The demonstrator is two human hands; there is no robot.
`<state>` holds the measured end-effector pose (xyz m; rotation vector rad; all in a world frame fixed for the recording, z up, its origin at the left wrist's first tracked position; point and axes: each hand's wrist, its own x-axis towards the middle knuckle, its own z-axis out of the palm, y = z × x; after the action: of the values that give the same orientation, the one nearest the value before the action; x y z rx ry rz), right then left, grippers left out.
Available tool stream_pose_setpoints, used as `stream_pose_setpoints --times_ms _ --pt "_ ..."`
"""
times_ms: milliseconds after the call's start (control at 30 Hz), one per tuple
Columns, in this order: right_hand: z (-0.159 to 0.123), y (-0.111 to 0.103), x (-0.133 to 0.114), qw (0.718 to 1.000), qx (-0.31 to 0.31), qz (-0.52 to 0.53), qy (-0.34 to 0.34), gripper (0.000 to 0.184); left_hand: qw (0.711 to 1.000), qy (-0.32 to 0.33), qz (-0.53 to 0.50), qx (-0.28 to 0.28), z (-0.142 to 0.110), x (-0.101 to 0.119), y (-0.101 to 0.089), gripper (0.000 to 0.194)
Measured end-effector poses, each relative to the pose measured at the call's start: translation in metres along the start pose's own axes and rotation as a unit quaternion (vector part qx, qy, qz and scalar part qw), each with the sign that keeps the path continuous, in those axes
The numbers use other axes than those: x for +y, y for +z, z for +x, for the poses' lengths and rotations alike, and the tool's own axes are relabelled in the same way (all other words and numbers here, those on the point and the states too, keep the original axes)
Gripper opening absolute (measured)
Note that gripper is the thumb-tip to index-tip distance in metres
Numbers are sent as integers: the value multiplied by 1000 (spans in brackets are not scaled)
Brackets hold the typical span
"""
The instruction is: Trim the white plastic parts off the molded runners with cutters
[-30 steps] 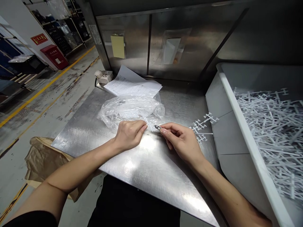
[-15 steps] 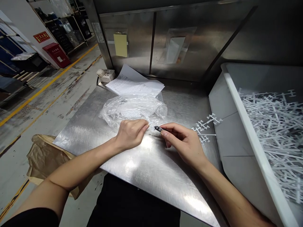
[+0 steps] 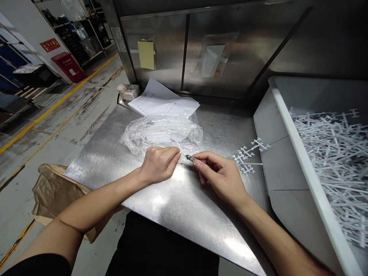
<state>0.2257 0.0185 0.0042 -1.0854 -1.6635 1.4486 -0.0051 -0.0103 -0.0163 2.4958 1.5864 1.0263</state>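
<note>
White piece [image 3: 181, 148], dark-and-silver tool [image 3: 189, 157], white sprue [image 3: 255, 146], pale grey bin [image 3: 284, 165], black-printed white papers [image 3: 162, 100], yellow card [image 3: 146, 55]

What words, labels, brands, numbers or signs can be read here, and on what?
Nothing is clear enough to quote.
Red wall sign: characters, too blurred.
Red box: characters, too small.
White label on metal post: too small.
Printed sheets: too small.

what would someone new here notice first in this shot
Probably the big grey bin on the right, heaped with thin, branching white plastic pieces. Next come the two hands mid-table: the left hand pinches a thin white piece, and the right hand holds a small dark-tipped tool close to it. Just beyond them lies a crumpled clear plastic bag.
</note>
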Motion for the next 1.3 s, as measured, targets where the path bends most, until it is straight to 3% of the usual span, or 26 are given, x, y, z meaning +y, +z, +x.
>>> stream_pose_setpoints --times_ms 333,567,900,1100,1200,1300 --pt "2 4 2 998 -3 47 44 30 990 -102 -41 -93 1 2 -2 27" --pt "5 -2 9 995 54 87 0 26 981 -145 -76 -105 5 3 -5 26" --pt "13 2 27 983 159 48 -78 23 984 -39 -173 12 9 0 -14 23" --pt "17 0 32 974 198 13 -109 26 982 13 -169 87 12 6 -25 24" --pt "18 -2 34 974 199 13 -109 28 981 42 -124 146 -13 4 -49 16" --pt "17 -1 36 972 205 -3 -115 29 977 -37 2 212 -75 -14 -93 16"
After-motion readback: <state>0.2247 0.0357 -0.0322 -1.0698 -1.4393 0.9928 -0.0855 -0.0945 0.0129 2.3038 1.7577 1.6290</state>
